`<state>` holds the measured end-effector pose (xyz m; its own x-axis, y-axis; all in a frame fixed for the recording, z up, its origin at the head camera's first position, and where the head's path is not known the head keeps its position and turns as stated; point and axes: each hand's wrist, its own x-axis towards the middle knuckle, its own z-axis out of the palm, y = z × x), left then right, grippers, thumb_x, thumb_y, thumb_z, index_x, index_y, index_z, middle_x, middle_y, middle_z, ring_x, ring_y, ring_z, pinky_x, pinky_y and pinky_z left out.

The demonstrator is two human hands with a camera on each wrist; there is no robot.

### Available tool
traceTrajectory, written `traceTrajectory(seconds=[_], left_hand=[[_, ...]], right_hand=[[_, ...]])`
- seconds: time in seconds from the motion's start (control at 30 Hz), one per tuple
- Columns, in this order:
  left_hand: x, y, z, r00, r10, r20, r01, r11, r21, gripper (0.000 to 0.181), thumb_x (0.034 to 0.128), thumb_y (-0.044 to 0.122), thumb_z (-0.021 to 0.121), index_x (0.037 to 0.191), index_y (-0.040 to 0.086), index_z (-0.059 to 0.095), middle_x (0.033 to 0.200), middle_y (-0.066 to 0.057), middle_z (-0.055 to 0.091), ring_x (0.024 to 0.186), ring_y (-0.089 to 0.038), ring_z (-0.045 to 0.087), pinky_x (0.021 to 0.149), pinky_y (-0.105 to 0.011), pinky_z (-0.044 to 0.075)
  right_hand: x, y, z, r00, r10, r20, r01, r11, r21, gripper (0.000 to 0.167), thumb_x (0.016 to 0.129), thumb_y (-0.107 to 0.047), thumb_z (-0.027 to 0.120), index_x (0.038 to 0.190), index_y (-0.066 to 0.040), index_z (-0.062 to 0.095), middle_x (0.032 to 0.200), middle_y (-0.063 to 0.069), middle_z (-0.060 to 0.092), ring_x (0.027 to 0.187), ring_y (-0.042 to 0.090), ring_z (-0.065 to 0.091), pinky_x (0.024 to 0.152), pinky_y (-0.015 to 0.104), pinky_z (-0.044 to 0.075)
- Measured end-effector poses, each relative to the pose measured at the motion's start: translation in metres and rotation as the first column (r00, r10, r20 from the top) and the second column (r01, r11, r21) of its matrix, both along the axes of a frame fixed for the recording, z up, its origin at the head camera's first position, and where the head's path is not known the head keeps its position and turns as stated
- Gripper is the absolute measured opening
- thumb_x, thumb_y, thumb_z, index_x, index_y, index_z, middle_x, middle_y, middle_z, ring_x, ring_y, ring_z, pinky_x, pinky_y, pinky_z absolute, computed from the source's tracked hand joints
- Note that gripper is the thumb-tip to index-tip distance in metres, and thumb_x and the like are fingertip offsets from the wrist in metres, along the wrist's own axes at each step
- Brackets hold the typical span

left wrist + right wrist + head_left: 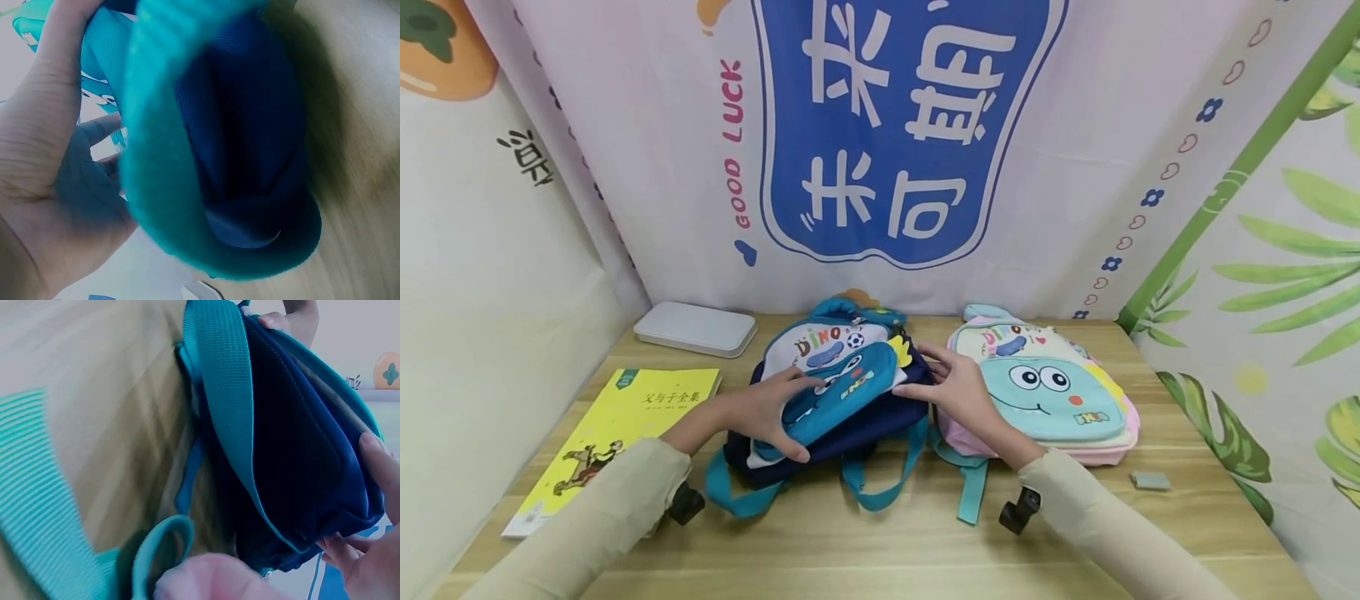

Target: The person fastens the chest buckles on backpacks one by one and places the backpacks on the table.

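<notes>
A navy and teal child's backpack (831, 417) with a DINO print and a cartoon face lies on the wooden table, turned at an angle. My left hand (767, 412) grips its left side, fingers over the front pocket and thumb along the lower edge. On the right side my right hand (958, 392) holds the bag, thumb on the front edge and fingertips partly hidden behind it. The left wrist view has a teal strap (150, 162) looping close to the camera. Another strap (228, 412) hangs across the navy fabric in the right wrist view.
Right of the blue bag lies a pink and mint backpack (1052, 400), its strap (973, 492) trailing forward. A yellow book (625, 425) and a silver-white case (696, 329) are at left. A small grey block (1150, 481) sits at right. Printed cloth (662, 208) hangs behind the table.
</notes>
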<state>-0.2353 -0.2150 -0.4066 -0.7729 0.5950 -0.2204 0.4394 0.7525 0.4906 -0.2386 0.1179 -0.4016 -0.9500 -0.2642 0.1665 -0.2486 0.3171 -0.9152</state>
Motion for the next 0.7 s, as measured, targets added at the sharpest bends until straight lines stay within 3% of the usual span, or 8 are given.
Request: traceTrajectory(seconds=[0.13, 0.23, 0.37, 0.7], left_hand=[[-0.001, 0.0, 0.001, 1.0, 0.015, 0.013, -0.016, 1.0, 0.018, 0.108, 0.0733, 0.057, 0.086, 0.157, 0.012, 0.035, 0.154, -0.026, 0.032, 0.131, -0.043, 0.043, 0.102, -0.067, 0.046], [-0.001, -0.001, 0.001, 0.999, 0.032, 0.022, -0.033, 0.999, 0.034, 0.107, 0.0741, 0.057, 0.085, 0.157, 0.013, 0.034, 0.157, -0.027, 0.03, 0.134, -0.044, 0.042, 0.103, -0.068, 0.045], [0.0, 0.0, 0.002, 0.999, 0.038, 0.01, -0.039, 0.997, 0.066, 0.106, 0.0747, 0.054, 0.086, 0.157, 0.012, 0.035, 0.156, -0.027, 0.031, 0.133, -0.044, 0.043, 0.103, -0.068, 0.046], [0.001, -0.002, 0.001, 0.998, 0.038, -0.04, -0.034, 0.994, 0.108, 0.107, 0.0735, 0.053, 0.087, 0.158, 0.016, 0.034, 0.156, -0.028, 0.03, 0.133, -0.047, 0.043, 0.1, -0.068, 0.047]], right_hand=[[0.0, -0.007, 0.007, 0.998, -0.06, -0.014, 0.061, 0.995, 0.074, 0.066, 0.078, -0.028, 0.09, 0.135, -0.006, 0.066, 0.134, 0.013, 0.068, 0.121, 0.029, 0.067, 0.098, 0.039, 0.056], [0.0, -0.011, 0.011, 0.999, -0.05, -0.018, 0.051, 0.993, 0.107, 0.068, 0.082, -0.032, 0.087, 0.141, -0.009, 0.061, 0.14, 0.012, 0.064, 0.126, 0.031, 0.064, 0.099, 0.042, 0.056], [-0.001, -0.014, 0.016, 1.0, 0.001, 0.002, -0.001, 0.995, 0.096, 0.071, 0.086, -0.033, 0.083, 0.147, -0.011, 0.053, 0.144, 0.013, 0.06, 0.13, 0.031, 0.061, 0.101, 0.044, 0.055], [-0.005, -0.009, 0.03, 0.992, 0.124, -0.01, -0.124, 0.991, 0.04, 0.078, 0.083, -0.024, 0.086, 0.15, -0.012, 0.049, 0.151, 0.011, 0.053, 0.139, 0.031, 0.053, 0.109, 0.046, 0.048]])
